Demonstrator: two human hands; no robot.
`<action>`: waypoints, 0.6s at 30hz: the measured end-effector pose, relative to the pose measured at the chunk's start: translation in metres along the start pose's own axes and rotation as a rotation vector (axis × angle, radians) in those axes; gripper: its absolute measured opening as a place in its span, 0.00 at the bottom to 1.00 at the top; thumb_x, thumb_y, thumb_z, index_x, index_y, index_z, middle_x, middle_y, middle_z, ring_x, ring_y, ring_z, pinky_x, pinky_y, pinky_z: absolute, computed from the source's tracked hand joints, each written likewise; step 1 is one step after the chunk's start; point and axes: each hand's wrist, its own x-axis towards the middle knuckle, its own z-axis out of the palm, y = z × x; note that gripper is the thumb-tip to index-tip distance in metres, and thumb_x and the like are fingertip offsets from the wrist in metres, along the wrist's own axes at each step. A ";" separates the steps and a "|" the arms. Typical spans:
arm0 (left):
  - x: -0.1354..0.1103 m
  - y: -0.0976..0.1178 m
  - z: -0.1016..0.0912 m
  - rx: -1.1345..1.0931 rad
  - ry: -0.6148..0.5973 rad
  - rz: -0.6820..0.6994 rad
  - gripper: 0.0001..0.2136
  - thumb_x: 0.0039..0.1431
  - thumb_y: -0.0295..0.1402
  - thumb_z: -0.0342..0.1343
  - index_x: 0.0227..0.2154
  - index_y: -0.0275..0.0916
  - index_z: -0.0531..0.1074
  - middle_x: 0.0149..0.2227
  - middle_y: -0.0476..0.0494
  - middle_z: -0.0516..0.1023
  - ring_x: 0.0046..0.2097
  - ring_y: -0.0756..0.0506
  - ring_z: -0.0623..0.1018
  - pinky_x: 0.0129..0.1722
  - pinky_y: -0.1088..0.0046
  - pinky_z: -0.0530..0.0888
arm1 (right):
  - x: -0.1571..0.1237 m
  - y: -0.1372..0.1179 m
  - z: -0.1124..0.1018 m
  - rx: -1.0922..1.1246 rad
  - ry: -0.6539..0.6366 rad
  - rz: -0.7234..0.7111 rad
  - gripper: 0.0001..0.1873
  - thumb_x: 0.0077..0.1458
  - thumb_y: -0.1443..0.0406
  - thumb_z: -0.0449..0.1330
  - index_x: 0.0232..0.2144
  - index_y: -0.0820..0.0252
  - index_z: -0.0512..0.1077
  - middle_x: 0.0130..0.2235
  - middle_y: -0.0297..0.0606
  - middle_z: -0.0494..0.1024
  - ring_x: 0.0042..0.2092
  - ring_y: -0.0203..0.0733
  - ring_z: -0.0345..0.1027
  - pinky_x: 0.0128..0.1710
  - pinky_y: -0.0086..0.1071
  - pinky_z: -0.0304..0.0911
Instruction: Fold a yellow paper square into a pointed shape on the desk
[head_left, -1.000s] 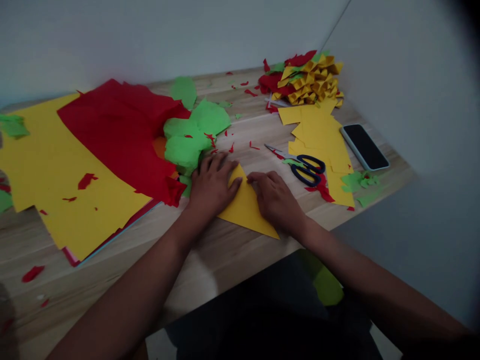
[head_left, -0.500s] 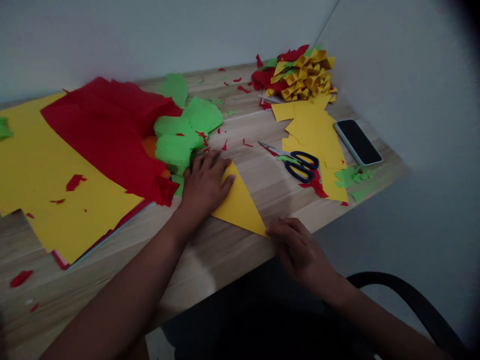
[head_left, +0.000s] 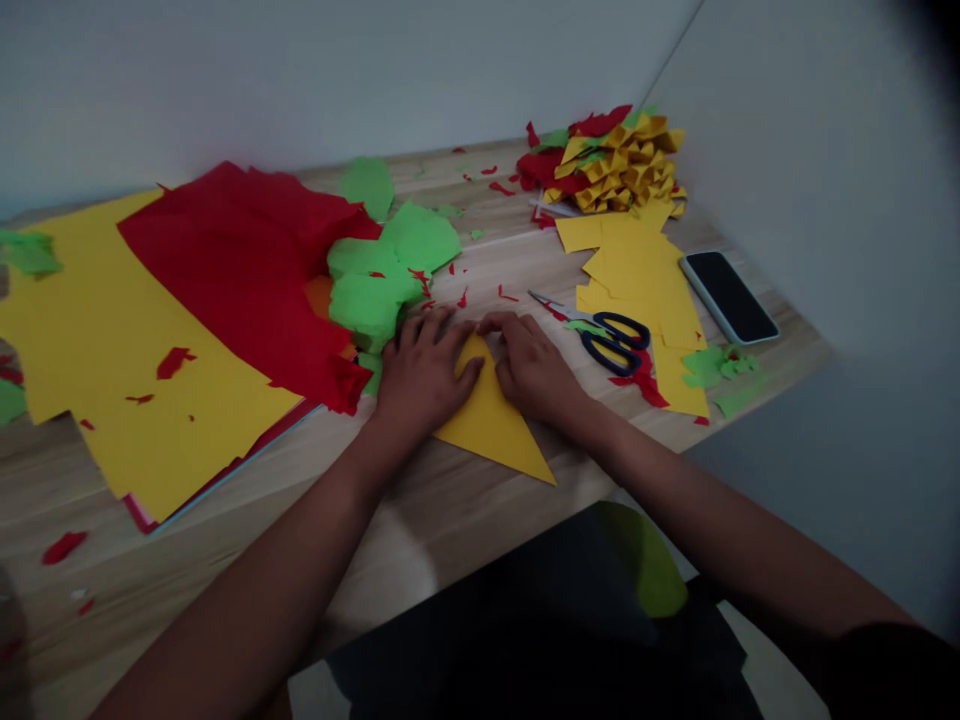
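On the woodgrain table [head_left: 465, 520], both flat hands press a yellow paper triangle [head_left: 495, 425].

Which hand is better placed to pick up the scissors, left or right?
Probably the right. The right hand rests on the yellow paper triangle, next to the scissors. The left hand presses the triangle's far side by the green paper and would have to cross over the right.

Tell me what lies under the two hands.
A yellow paper triangle lies flat on the wooden table, pressed by the left hand and right hand. Its near corner shows; the part beneath them is hidden.
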 end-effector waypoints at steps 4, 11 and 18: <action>0.000 0.000 0.001 -0.003 0.000 0.001 0.25 0.66 0.45 0.49 0.64 0.47 0.64 0.70 0.43 0.61 0.67 0.32 0.61 0.58 0.47 0.68 | 0.009 -0.001 0.007 -0.083 -0.017 -0.009 0.26 0.52 0.77 0.49 0.53 0.62 0.67 0.52 0.46 0.75 0.51 0.52 0.64 0.54 0.47 0.64; -0.001 0.000 -0.002 -0.015 -0.013 0.006 0.22 0.66 0.45 0.50 0.61 0.48 0.67 0.71 0.44 0.60 0.68 0.32 0.61 0.59 0.45 0.68 | 0.001 -0.009 0.002 -0.137 -0.046 -0.012 0.25 0.56 0.77 0.48 0.54 0.62 0.67 0.54 0.47 0.76 0.50 0.53 0.65 0.53 0.47 0.64; -0.003 0.000 -0.002 -0.019 -0.005 0.017 0.24 0.67 0.44 0.48 0.64 0.49 0.66 0.71 0.43 0.60 0.69 0.32 0.60 0.60 0.45 0.67 | -0.026 -0.018 -0.007 -0.151 -0.074 -0.003 0.24 0.60 0.77 0.46 0.55 0.60 0.67 0.53 0.46 0.77 0.51 0.53 0.66 0.52 0.47 0.66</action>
